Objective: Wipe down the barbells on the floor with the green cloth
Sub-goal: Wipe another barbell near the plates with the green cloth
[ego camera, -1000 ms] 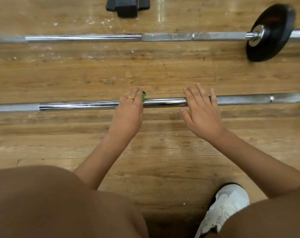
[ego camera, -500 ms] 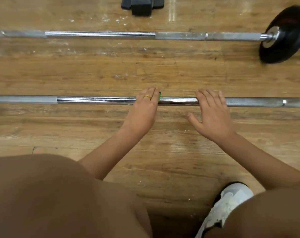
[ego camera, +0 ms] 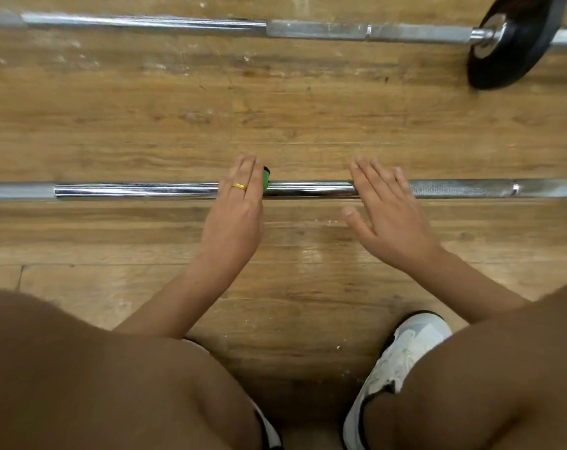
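Observation:
A chrome barbell bar point(ego camera: 152, 190) lies across the wooden floor in front of me. My left hand point(ego camera: 235, 216) lies over the bar with its fingers straight and presses the green cloth point(ego camera: 266, 180) onto it. Only a sliver of the cloth shows at the hand's right edge, and the thumb is hidden. My right hand point(ego camera: 387, 216) rests flat on the same bar a little to the right, fingers straight, thumb spread, holding nothing. A second barbell bar point(ego camera: 308, 27) lies farther away near the top edge.
A black weight plate point(ego camera: 509, 43) sits on the far bar at the top right. My knees fill the bottom corners, with a white shoe point(ego camera: 402, 355) between them on the floor point(ego camera: 275, 118).
Both hands stay at about the same spots on the near bar. The view has shifted, and the black object beyond the far bar has left the frame.

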Action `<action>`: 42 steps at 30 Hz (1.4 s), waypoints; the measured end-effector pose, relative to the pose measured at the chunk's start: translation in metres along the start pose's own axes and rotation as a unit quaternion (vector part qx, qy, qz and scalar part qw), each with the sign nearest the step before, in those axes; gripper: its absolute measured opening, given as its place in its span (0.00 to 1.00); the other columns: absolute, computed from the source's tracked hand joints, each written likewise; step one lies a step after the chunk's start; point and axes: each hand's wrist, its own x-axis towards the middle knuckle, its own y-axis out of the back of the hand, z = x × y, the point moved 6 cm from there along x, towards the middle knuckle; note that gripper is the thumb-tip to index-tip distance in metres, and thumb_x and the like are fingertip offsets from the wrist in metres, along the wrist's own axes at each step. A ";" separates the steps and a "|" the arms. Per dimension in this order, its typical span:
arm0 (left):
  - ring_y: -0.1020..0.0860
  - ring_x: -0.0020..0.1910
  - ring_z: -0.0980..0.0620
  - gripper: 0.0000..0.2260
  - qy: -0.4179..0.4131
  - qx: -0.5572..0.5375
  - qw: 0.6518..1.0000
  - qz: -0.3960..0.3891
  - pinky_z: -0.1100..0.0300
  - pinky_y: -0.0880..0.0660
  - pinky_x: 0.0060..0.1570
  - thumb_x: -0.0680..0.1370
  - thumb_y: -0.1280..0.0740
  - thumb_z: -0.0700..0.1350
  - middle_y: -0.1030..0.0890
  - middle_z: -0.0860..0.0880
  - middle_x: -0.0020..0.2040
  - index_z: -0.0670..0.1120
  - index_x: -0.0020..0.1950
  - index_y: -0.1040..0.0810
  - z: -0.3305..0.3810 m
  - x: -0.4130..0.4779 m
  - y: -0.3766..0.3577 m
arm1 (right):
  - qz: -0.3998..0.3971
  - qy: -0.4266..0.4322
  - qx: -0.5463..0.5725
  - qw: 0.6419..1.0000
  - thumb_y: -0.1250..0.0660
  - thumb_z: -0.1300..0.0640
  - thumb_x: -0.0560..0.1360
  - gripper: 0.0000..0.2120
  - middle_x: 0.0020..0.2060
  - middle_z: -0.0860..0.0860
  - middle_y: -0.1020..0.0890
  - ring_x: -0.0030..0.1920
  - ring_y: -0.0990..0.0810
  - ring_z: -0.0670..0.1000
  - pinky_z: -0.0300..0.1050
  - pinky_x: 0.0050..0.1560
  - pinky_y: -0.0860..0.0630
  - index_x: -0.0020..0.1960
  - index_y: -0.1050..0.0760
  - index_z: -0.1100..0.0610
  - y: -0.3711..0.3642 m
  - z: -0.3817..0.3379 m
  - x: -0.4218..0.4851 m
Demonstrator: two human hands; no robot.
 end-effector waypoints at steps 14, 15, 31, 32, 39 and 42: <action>0.37 0.78 0.39 0.33 -0.038 0.022 0.998 -0.034 0.44 0.36 0.73 0.73 0.36 0.26 0.36 0.38 0.78 0.35 0.78 0.39 0.028 -0.024 -0.002 | 0.066 -0.067 0.008 0.996 0.51 0.48 0.85 0.27 0.81 0.53 0.44 0.81 0.54 0.54 0.54 0.80 0.60 0.81 0.44 0.59 -0.002 0.001 -0.027; 0.38 0.78 0.39 0.34 -0.036 0.027 0.998 -0.040 0.43 0.36 0.74 0.73 0.36 0.25 0.37 0.37 0.79 0.35 0.79 0.39 0.028 -0.027 -0.001 | 0.068 -0.067 0.010 0.995 0.51 0.48 0.85 0.27 0.81 0.53 0.45 0.81 0.54 0.54 0.54 0.80 0.61 0.81 0.45 0.59 -0.002 0.000 -0.029; 0.42 0.80 0.37 0.27 -0.167 0.086 0.977 -0.099 0.42 0.36 0.74 0.80 0.53 0.31 0.43 0.34 0.80 0.33 0.80 0.45 0.062 -0.033 -0.009 | 0.103 -0.076 -0.006 0.992 0.51 0.48 0.85 0.27 0.80 0.54 0.42 0.81 0.52 0.55 0.56 0.80 0.59 0.80 0.42 0.60 -0.009 -0.006 -0.045; 0.41 0.79 0.37 0.26 -0.199 0.095 0.970 -0.102 0.43 0.35 0.74 0.80 0.56 0.33 0.42 0.34 0.80 0.33 0.79 0.45 0.070 -0.027 -0.012 | 0.107 -0.076 -0.007 0.991 0.51 0.48 0.85 0.27 0.80 0.54 0.42 0.81 0.51 0.55 0.55 0.80 0.60 0.80 0.42 0.60 -0.008 -0.006 -0.045; 0.39 0.79 0.39 0.28 -0.245 0.107 0.955 -0.129 0.46 0.35 0.74 0.78 0.58 0.35 0.39 0.34 0.79 0.33 0.79 0.43 0.082 -0.015 -0.011 | 0.110 -0.074 -0.007 0.991 0.52 0.48 0.85 0.27 0.80 0.53 0.42 0.81 0.51 0.54 0.54 0.80 0.60 0.80 0.42 0.59 -0.009 -0.004 -0.045; 0.35 0.77 0.37 0.27 -0.252 0.107 0.957 -0.100 0.44 0.31 0.71 0.78 0.54 0.32 0.36 0.33 0.77 0.32 0.78 0.39 0.059 -0.025 -0.002 | 0.116 -0.073 -0.005 0.991 0.50 0.49 0.85 0.26 0.80 0.53 0.42 0.81 0.51 0.55 0.53 0.80 0.60 0.80 0.42 0.59 -0.009 -0.003 -0.044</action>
